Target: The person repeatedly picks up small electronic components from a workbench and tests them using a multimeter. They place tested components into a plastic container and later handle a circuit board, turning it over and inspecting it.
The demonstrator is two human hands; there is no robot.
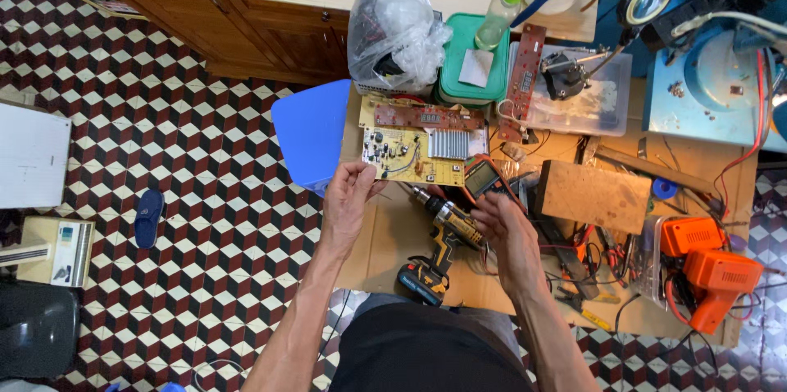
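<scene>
Nearest the camera, the person's dark lap fills the bottom edge, and both bare forearms reach up over a low cardboard-covered worktable (385,236). Between the arms lies a yellow-and-black cordless drill (438,240), its battery end toward the person and its chuck pointing up-left.

The left hand (348,195) pinches the lower left corner of a yellow circuit board (414,156) between thumb and curled fingers; the board lies flat on the table, with a ribbed silver heat sink (448,143) on its right part. The right hand (508,232) is loosely curled, fingers together, just below an orange-edged multimeter (485,176); whether it grips anything cannot be told.

Right of the hand sits a brown wooden block (594,195), and farther right an orange power tool (709,265) among loose cables and hand tools. A blue plastic stool (311,134) stands at the table's left edge on the checkered tile floor.

Beyond the yellow board lies a second, reddish-brown board with a small display (426,117). Farther off are a clear plastic bag (393,31), a green lidded box (471,64) and a green-capped bottle (500,15).
</scene>
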